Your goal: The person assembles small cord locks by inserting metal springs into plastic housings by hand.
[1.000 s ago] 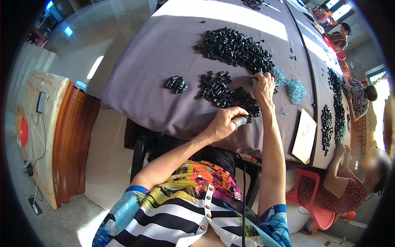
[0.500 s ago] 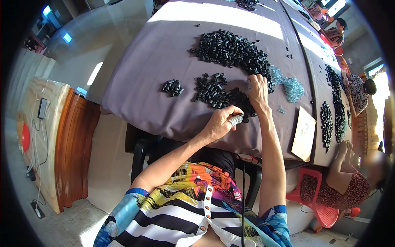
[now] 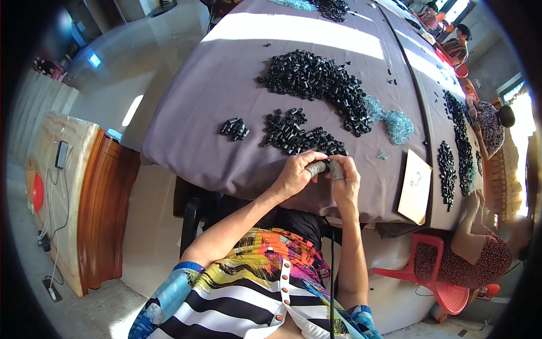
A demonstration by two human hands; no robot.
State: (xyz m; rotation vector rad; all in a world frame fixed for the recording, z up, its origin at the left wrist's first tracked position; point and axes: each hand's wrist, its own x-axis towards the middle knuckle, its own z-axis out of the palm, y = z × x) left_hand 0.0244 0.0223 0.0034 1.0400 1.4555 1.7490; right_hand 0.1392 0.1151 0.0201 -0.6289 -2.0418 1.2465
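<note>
My left hand [image 3: 297, 174] is closed in a pinch at the near edge of the cloth-covered table. A small black cylindrical piece [image 3: 327, 163] shows at its fingertips. My right hand [image 3: 346, 179] meets it from the right, thumb and fingers pressed together at the same spot; what it holds is too small to make out. Grey wrapping covers a finger on each hand. Just beyond lies a pile of small black cylindrical pieces [image 3: 296, 134]. A larger heap of them [image 3: 310, 74] spreads farther back, beside a cluster of shiny, pale-blue wiry bits [image 3: 398, 126].
A small group of black pieces [image 3: 234, 129] sits at the left. A flat tan board [image 3: 415, 186] rests near the right front edge. Other people sit along the right side, one on a red chair [image 3: 446, 288]. A wooden cabinet [image 3: 107, 209] stands at left.
My right hand has come back from the heap near the wiry bits to meet my left hand. The left hand has stayed near the table edge, still pinched.
</note>
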